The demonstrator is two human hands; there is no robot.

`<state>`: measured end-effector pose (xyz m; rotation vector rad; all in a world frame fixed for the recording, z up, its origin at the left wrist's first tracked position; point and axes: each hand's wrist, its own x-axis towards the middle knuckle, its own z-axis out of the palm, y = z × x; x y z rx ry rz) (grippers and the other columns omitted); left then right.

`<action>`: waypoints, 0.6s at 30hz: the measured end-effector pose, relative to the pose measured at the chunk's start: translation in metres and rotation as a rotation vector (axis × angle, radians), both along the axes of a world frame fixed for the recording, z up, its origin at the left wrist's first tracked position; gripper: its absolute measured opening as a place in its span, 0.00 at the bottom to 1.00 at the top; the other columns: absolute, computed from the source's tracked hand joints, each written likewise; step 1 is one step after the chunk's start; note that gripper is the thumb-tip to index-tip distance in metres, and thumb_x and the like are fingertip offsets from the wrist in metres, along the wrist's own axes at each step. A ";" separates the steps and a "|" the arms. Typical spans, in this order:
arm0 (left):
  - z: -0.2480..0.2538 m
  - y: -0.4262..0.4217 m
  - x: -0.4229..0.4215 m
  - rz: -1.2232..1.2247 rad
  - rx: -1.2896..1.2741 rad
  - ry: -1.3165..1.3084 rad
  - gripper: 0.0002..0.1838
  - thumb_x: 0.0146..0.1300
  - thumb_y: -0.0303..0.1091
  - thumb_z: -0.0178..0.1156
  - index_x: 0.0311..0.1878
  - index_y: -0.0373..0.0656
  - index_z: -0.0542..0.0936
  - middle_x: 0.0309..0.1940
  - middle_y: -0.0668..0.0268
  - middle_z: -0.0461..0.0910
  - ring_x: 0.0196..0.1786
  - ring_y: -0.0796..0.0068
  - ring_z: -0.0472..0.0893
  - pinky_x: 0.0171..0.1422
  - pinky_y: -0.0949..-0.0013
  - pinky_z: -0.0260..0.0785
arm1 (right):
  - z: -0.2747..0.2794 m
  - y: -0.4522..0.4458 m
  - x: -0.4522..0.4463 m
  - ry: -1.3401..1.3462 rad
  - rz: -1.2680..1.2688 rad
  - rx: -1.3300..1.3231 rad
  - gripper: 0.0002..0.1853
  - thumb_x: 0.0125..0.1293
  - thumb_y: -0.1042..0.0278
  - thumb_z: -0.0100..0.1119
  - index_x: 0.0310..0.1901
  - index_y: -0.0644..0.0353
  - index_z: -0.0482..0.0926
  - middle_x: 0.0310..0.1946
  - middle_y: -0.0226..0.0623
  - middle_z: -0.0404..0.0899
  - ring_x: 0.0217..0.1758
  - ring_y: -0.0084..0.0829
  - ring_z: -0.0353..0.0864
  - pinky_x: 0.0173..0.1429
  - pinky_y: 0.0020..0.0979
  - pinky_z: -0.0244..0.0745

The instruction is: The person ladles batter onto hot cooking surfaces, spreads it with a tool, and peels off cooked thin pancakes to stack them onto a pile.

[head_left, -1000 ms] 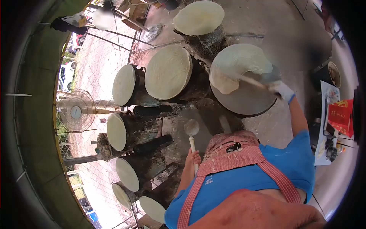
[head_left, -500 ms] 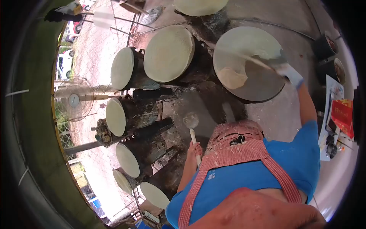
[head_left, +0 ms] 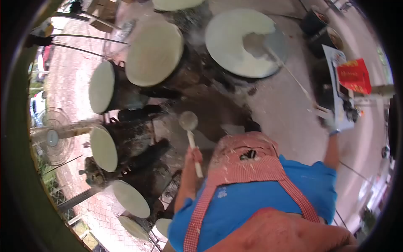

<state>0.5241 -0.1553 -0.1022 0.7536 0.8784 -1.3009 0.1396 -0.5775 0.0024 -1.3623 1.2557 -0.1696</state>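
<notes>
My left hand (head_left: 194, 156) is closed around the pale handle of a ladle (head_left: 189, 121), its round bowl pointing away from my body. My right hand (head_left: 329, 122), in a whitish glove and blurred, is closed on a long thin-handled spreader (head_left: 296, 79). The spreader's far end reaches onto a large round griddle (head_left: 264, 74) ahead and to the right. Pale batter (head_left: 226, 40) coats most of that griddle. A tan-brown patch lies at the spreader's tip, and a grey strip shows along the right side.
Several more batter-coated round griddles stand to the left, including a large one (head_left: 154, 54) and a smaller one (head_left: 102, 88). A fan (head_left: 52, 137) stands at far left. On the right are dark buckets (head_left: 315, 22) and a red packet (head_left: 354, 76).
My right hand has moved from the griddle's edge back toward my right side. Batter now covers more of the griddle. The view has shifted; my left hand still holds the ladle.
</notes>
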 end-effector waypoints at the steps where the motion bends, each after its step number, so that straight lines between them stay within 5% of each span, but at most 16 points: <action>1: 0.013 0.002 0.000 0.046 0.018 0.066 0.09 0.58 0.25 0.52 0.30 0.51 0.63 0.12 0.76 0.55 0.10 0.87 0.55 0.08 0.83 0.47 | -0.015 0.031 -0.012 0.040 -0.179 -0.038 0.15 0.54 0.63 0.58 0.42 0.61 0.78 0.13 0.24 0.67 0.14 0.14 0.63 0.16 0.22 0.54; 2: 0.007 0.008 0.004 -0.020 -0.017 0.026 0.08 0.59 0.27 0.51 0.29 0.50 0.63 0.12 0.76 0.55 0.11 0.87 0.55 0.08 0.82 0.47 | -0.075 0.054 -0.008 0.186 0.036 -0.379 0.15 0.56 0.62 0.57 0.43 0.60 0.78 0.16 0.25 0.70 0.15 0.13 0.64 0.17 0.20 0.56; 3: 0.003 0.014 0.008 -0.081 -0.054 -0.030 0.08 0.60 0.29 0.51 0.27 0.49 0.63 0.12 0.76 0.55 0.11 0.87 0.55 0.09 0.82 0.46 | -0.051 0.090 0.059 -0.017 -0.277 -0.078 0.14 0.56 0.61 0.57 0.42 0.58 0.79 0.19 0.27 0.74 0.17 0.18 0.68 0.21 0.21 0.63; 4: 0.006 0.014 0.009 -0.076 -0.071 -0.029 0.08 0.60 0.29 0.51 0.27 0.49 0.63 0.12 0.76 0.55 0.11 0.87 0.55 0.09 0.82 0.46 | -0.098 0.109 0.091 -0.204 -0.221 -0.407 0.14 0.56 0.61 0.59 0.41 0.59 0.80 0.25 0.27 0.78 0.22 0.24 0.73 0.28 0.26 0.69; 5: 0.014 0.013 0.008 -0.079 -0.129 -0.003 0.09 0.61 0.30 0.50 0.26 0.49 0.63 0.12 0.77 0.54 0.11 0.87 0.55 0.09 0.82 0.46 | -0.123 0.128 0.131 -0.283 -0.230 -0.556 0.12 0.56 0.61 0.57 0.40 0.55 0.81 0.31 0.34 0.81 0.29 0.34 0.78 0.35 0.34 0.72; 6: 0.021 0.017 0.006 -0.083 -0.174 0.016 0.10 0.62 0.31 0.49 0.25 0.49 0.63 0.12 0.77 0.54 0.11 0.86 0.54 0.09 0.82 0.47 | -0.120 0.128 0.146 -0.293 -0.223 -0.556 0.12 0.56 0.61 0.57 0.40 0.55 0.81 0.31 0.34 0.81 0.29 0.34 0.78 0.35 0.34 0.72; 8: 0.034 0.032 0.001 -0.034 -0.237 0.134 0.09 0.63 0.31 0.48 0.26 0.49 0.63 0.12 0.77 0.54 0.11 0.86 0.54 0.09 0.82 0.47 | -0.102 0.144 0.168 0.401 0.129 -0.762 0.12 0.58 0.58 0.54 0.41 0.49 0.80 0.32 0.41 0.79 0.33 0.41 0.79 0.36 0.38 0.72; 9: 0.038 0.028 0.002 0.014 -0.328 0.263 0.09 0.64 0.32 0.47 0.26 0.49 0.64 0.12 0.76 0.54 0.11 0.86 0.54 0.09 0.82 0.47 | -0.088 0.147 0.152 0.440 0.096 -0.814 0.13 0.59 0.54 0.51 0.42 0.44 0.79 0.29 0.46 0.77 0.33 0.46 0.77 0.37 0.41 0.72; 11: 0.039 0.040 -0.003 -0.078 -0.488 0.063 0.06 0.66 0.33 0.45 0.31 0.48 0.66 0.14 0.75 0.56 0.11 0.86 0.56 0.09 0.82 0.50 | -0.103 0.137 0.112 0.459 0.027 -0.941 0.14 0.58 0.54 0.51 0.45 0.43 0.78 0.26 0.43 0.77 0.32 0.45 0.77 0.36 0.41 0.71; 14: 0.057 0.044 -0.010 -0.123 -0.479 -0.019 0.05 0.65 0.32 0.45 0.32 0.46 0.66 0.15 0.74 0.57 0.10 0.86 0.56 0.09 0.82 0.50 | -0.091 0.126 0.108 0.671 -0.035 -0.709 0.14 0.58 0.57 0.52 0.46 0.44 0.78 0.28 0.44 0.78 0.34 0.45 0.77 0.38 0.41 0.71; 16: 0.054 0.043 -0.014 -0.006 -0.464 0.161 0.04 0.64 0.31 0.45 0.32 0.45 0.66 0.16 0.73 0.58 0.11 0.85 0.56 0.08 0.81 0.50 | -0.107 0.125 0.159 0.033 -0.305 -0.799 0.15 0.58 0.55 0.52 0.45 0.47 0.79 0.33 0.45 0.79 0.37 0.43 0.78 0.40 0.36 0.72; 18: 0.057 0.039 -0.021 0.020 -0.509 0.233 0.08 0.65 0.33 0.45 0.29 0.44 0.65 0.14 0.74 0.56 0.11 0.85 0.55 0.10 0.80 0.49 | -0.099 0.129 0.179 0.119 -0.078 -0.735 0.15 0.59 0.54 0.52 0.43 0.49 0.79 0.34 0.46 0.79 0.39 0.42 0.78 0.42 0.34 0.71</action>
